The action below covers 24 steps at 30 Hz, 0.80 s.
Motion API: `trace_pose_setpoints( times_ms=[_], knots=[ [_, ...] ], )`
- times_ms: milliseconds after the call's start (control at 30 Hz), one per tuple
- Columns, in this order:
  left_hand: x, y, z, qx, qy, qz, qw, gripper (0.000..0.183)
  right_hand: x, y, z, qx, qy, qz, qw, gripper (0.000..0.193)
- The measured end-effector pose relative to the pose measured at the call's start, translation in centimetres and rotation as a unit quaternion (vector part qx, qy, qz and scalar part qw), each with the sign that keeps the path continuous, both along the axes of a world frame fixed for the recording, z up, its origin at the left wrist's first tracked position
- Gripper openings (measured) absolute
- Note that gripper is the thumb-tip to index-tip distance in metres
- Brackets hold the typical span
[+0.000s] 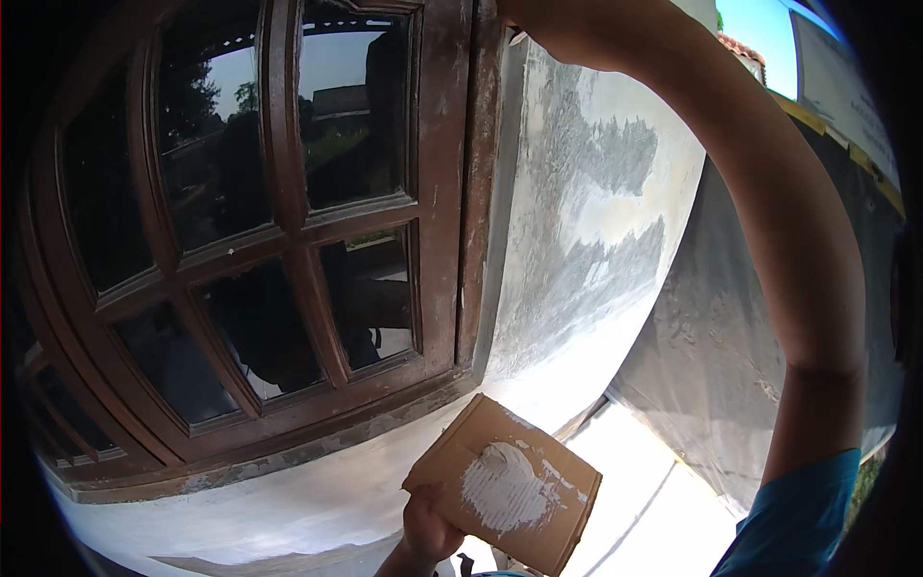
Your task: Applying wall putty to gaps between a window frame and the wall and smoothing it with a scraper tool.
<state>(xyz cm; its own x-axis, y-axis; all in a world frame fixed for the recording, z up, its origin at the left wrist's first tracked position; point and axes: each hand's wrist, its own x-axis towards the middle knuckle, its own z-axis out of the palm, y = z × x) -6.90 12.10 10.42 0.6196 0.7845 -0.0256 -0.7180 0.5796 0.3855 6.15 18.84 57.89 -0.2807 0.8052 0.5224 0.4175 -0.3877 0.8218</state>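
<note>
In my left hand is a flat piece of brown cardboard, tilted, with the fingers wrapped round its left edge. White paste lies smeared in a ridged patch over the middle of the cardboard. My right arm arches up the right side, and my right hand is at the top, beside the upper right of the brown window frame. The upper border cuts off its fingers, and a small pale edge shows under them; I cannot make out what it is. Patchy white and grey plaster covers the wall below that hand.
Dark glass panes fill the wooden window on the left, reflecting trees and sky. Its sill runs above a whitish wall. A dark sheet hangs at the right, beside brightly lit ground.
</note>
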Motion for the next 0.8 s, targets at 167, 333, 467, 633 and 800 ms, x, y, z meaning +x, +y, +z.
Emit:
trace_pose_setpoints(
  times_ms=[167,333,467,633,800],
  knots=[
    [-1.2,0.9,-0.1,0.005,0.012,-0.061,0.998,0.062,4.0,2.9,-8.3,-0.005,-0.071,0.168,0.983,0.009],
    [-3.1,1.3,-1.3,-0.007,-0.023,-0.111,0.994,0.062,6.9,1.4,-15.0,-0.017,0.074,0.270,0.960,0.012],
    [-4.0,2.4,-2.7,-0.026,0.005,-0.105,0.994,0.066,6.9,0.8,-8.5,0.098,0.198,0.315,0.923,0.035],
    [-4.1,3.3,-4.2,-0.026,-0.002,-0.115,0.993,0.067,8.2,2.8,-7.5,0.129,0.171,0.290,0.933,0.035],
    [-3.9,3.2,-4.3,-0.032,-0.009,-0.117,0.993,0.067,8.4,0.9,-16.4,0.006,0.134,0.289,0.948,0.025]
  ],
)
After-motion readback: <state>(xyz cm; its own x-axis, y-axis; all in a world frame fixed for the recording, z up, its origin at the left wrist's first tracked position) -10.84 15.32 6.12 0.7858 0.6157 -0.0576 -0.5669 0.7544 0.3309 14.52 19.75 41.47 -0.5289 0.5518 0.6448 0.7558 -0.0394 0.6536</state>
